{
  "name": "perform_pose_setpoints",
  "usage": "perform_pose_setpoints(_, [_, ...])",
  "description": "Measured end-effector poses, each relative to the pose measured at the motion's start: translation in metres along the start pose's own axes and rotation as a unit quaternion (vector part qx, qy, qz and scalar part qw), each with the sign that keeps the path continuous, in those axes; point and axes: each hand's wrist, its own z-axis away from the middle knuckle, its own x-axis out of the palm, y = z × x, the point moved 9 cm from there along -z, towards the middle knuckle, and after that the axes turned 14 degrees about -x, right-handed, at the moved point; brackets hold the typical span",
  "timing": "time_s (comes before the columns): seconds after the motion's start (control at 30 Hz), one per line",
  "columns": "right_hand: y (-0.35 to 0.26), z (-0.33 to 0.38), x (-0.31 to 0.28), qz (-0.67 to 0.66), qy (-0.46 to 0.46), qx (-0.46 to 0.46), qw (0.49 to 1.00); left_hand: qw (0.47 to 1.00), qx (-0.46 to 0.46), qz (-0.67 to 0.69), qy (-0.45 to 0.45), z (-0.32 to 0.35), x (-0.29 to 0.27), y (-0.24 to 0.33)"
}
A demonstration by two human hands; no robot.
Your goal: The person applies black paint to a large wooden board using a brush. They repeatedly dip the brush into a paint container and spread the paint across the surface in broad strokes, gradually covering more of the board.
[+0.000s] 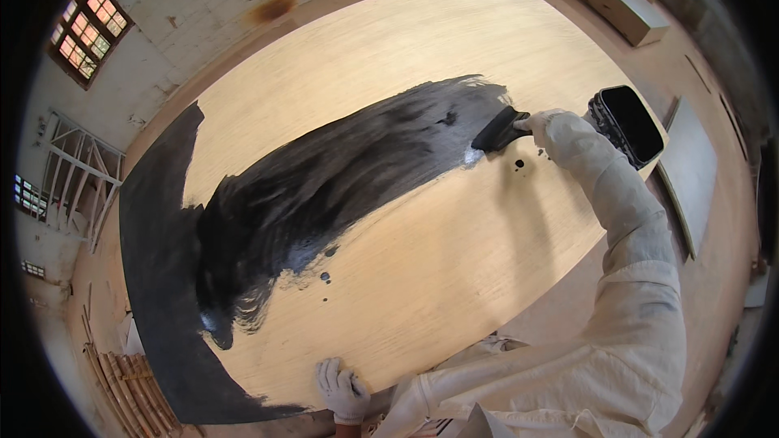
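Note:
A large pale wooden board [438,243] lies before me, partly coated in black paint [341,162]. My right hand [548,126], arm stretched far out, grips a wide black paintbrush [499,130]. The bristles touch the board at the right end of a broad black streak. My left hand [341,389], in a white glove, rests at the near edge of the board on bare wood, fingers lying over the surface. Beyond my right forearm stands a dark rectangular paint container [629,123] at the board's right corner. Black drops [519,164] dot the wood beside the brush.
On the floor at right lies a flat grey panel [690,170], with a long box [625,12] farther back. A white metal frame [77,170] stands by the left wall. Bundled wooden poles [134,389] sit at lower left, close to the board's edge.

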Motion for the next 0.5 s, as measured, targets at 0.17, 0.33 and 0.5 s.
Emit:
perform_pose_setpoints(0.17, [0.018,-0.045,-0.036,-0.007,0.027,0.008,1.0,1.0,-0.003,-0.009,0.009,-0.001,0.002,0.001])
perform_pose_setpoints(0.33, [0.01,-0.096,-0.061,-0.004,0.052,0.008,0.999,1.0,-0.013,-0.002,0.008,-0.005,-0.006,0.002])
perform_pose_setpoints(0.5, [-0.001,-0.126,-0.073,0.006,0.052,-0.002,0.999,1.0,-0.02,0.002,0.011,-0.004,-0.005,0.0])
